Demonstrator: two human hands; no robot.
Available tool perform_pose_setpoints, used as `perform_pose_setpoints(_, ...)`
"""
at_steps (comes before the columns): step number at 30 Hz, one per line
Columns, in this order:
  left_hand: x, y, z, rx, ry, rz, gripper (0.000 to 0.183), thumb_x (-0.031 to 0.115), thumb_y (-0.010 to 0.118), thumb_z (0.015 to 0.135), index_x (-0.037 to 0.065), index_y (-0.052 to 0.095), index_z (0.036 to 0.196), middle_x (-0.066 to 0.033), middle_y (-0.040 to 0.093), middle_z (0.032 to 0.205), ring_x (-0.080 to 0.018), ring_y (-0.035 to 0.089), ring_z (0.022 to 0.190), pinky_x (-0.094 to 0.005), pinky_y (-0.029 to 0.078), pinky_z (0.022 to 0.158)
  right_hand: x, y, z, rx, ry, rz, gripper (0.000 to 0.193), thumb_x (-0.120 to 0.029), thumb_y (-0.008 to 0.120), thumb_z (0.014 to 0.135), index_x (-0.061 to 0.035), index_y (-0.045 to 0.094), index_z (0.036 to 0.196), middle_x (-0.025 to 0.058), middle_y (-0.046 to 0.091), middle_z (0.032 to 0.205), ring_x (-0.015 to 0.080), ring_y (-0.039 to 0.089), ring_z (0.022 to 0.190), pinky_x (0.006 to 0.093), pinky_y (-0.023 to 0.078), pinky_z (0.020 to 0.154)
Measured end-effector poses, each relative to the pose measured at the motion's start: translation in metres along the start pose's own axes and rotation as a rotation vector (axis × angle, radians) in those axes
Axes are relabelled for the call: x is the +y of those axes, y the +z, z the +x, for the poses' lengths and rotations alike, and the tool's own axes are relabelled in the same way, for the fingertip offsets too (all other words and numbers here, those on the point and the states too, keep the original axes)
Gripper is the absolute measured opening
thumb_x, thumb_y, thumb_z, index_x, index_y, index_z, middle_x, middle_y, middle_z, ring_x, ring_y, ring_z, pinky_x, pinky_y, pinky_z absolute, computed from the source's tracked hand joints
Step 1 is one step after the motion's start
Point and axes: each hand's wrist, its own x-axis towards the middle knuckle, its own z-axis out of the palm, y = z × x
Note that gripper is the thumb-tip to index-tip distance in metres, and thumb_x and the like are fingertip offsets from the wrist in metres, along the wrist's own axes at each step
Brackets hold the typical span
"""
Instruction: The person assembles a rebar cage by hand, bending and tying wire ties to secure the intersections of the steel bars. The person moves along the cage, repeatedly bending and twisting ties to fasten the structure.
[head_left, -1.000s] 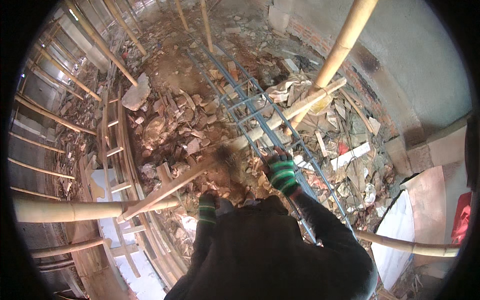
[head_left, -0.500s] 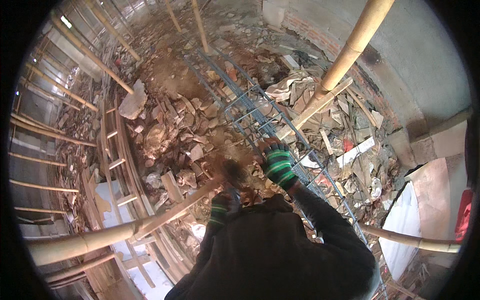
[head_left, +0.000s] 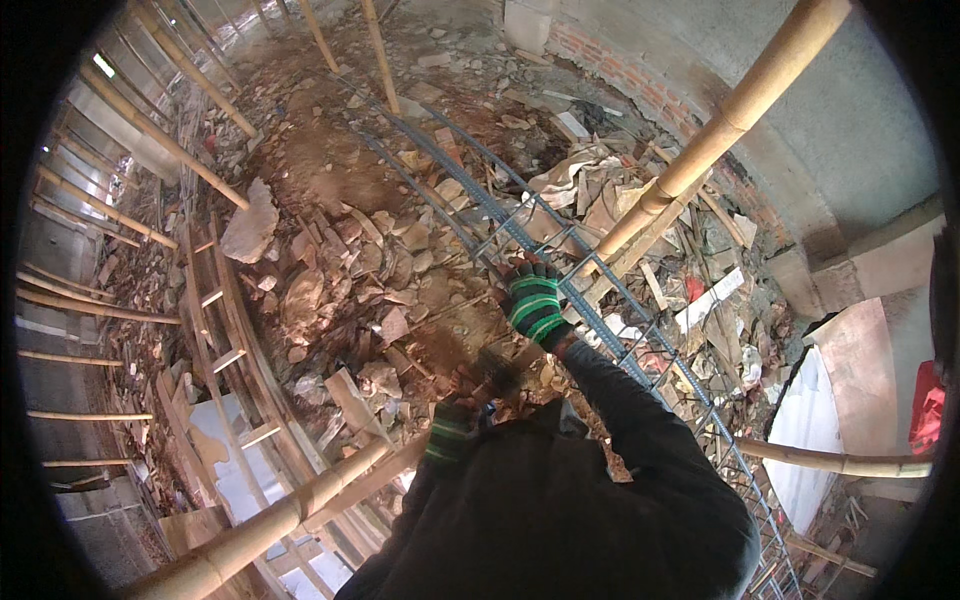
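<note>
A long rebar cage of ribbed bars with square stirrups runs from the upper middle toward the lower right, past my right side. My right hand, in a green-and-black striped glove with bare fingertips, is closed round a bar at the cage's left side. Close to my body, my left hand wears a matching glove. Its fingers are curled, and what they hold is hard to make out; a blurred dark shape and a small blue spot show beside them. My dark sleeves and clothing cover the lower middle.
Broken rubble and scraps cover the ground. A thick bamboo pole slants across the cage's right, another bamboo pole lies lower left. Wooden ladder-like framing stands at left, with several bamboo props behind. A grey wall borders the right.
My right hand has shifted slightly up and left in the picture. Stirrups once bunched ahead of it show less along the far bars. The blurred dark shape has moved nearer my body.
</note>
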Motion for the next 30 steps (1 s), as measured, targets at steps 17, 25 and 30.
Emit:
perform_pose_setpoints(17, 0.132, 0.023, -0.016, -0.187, 0.411, -0.138, 0.010, 0.022, 0.060, 0.093, 0.013, 0.064, 0.095, -0.0014, 0.060, 0.083, -0.0220, 0.058, 0.072, -0.0419, 0.052, 0.069, -0.128, -0.005, -0.051, -0.098, 0.495, 0.716, 0.053, -0.038, 0.066, 0.095, 0.0028, 0.061, 0.129, 0.0261, 0.060, 0.128, 0.0444, 0.055, 0.119, 0.0491, 0.045, 0.101)
perform_pose_setpoints(25, 0.142, 0.145, -0.117, -0.324, 0.339, -0.187, 0.023, 0.021, 0.060, 0.099, 0.006, 0.066, 0.117, -0.0022, 0.064, 0.109, -0.0160, 0.061, 0.098, -0.0317, 0.052, 0.086, -0.156, -0.053, -0.133, -0.163, 0.788, 1.253, 0.035, -0.010, 0.065, 0.099, 0.0013, 0.059, 0.132, 0.0140, 0.069, 0.118, 0.0209, 0.063, 0.111, 0.0348, 0.050, 0.095)
perform_pose_setpoints(30, 0.088, 0.157, -0.129, -0.349, 0.205, -0.028, 0.020, 0.018, 0.056, 0.103, 0.006, 0.066, 0.116, -0.0036, 0.065, 0.119, -0.0145, 0.060, 0.104, -0.0307, 0.051, 0.091, -0.139, -0.097, -0.201, -0.059, 0.806, 1.195, 0.030, -0.009, 0.060, 0.101, 0.0008, 0.061, 0.129, 0.0129, 0.071, 0.111, 0.0207, 0.067, 0.103, 0.0322, 0.052, 0.090)
